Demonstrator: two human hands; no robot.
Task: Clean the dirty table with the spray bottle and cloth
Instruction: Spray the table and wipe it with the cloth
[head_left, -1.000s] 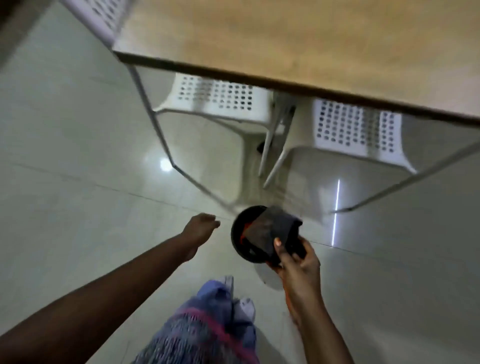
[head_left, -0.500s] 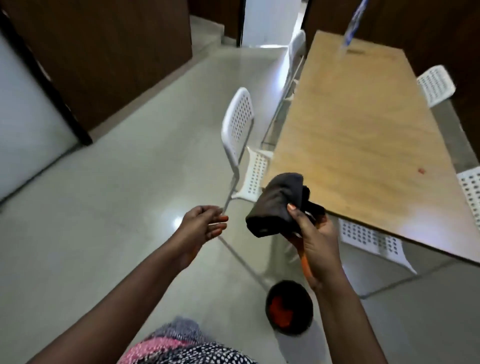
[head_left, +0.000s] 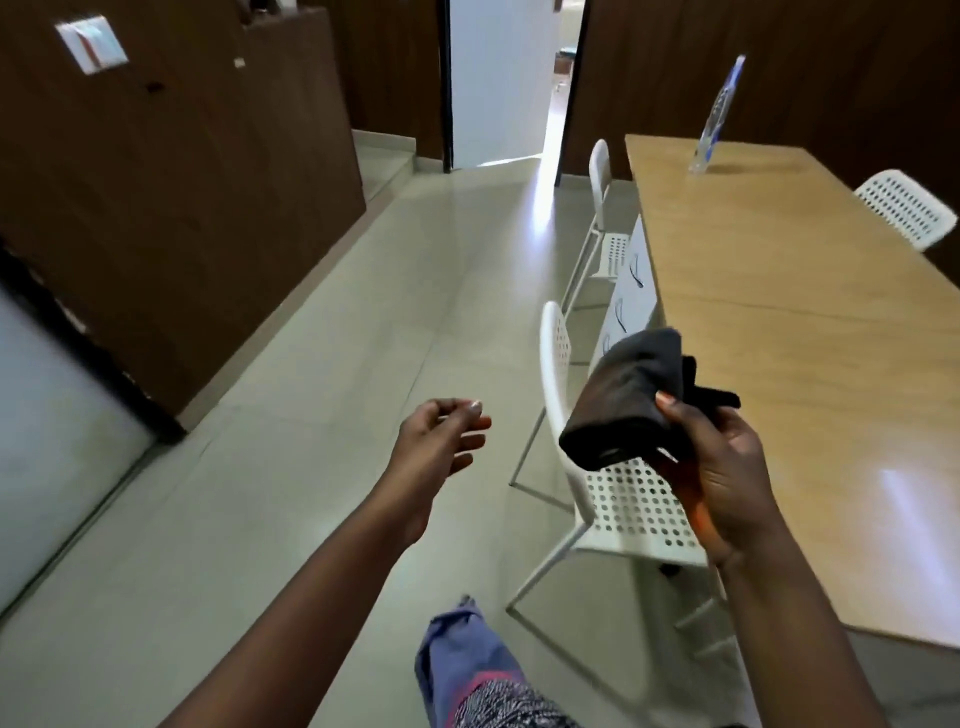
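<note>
I take this for an office meeting room or canteen space rather than a home. A long wood-topped bench (head_left: 810, 322) runs down the right, with matching white perforated chairs (head_left: 613, 483) drawn up along both its sides. I see dark wood-panelled walls (head_left: 171, 208) around it, one carrying a white switch plate (head_left: 92, 44). The floor (head_left: 311, 415) is pale glossy tile, a frosted glass panel (head_left: 47, 441) stands at my left, and an open doorway (head_left: 519, 78) shows at the far end.

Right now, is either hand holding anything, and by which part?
The right hand grips the folded dark cloth at its near, lower end. The left hand holds nothing.
</note>
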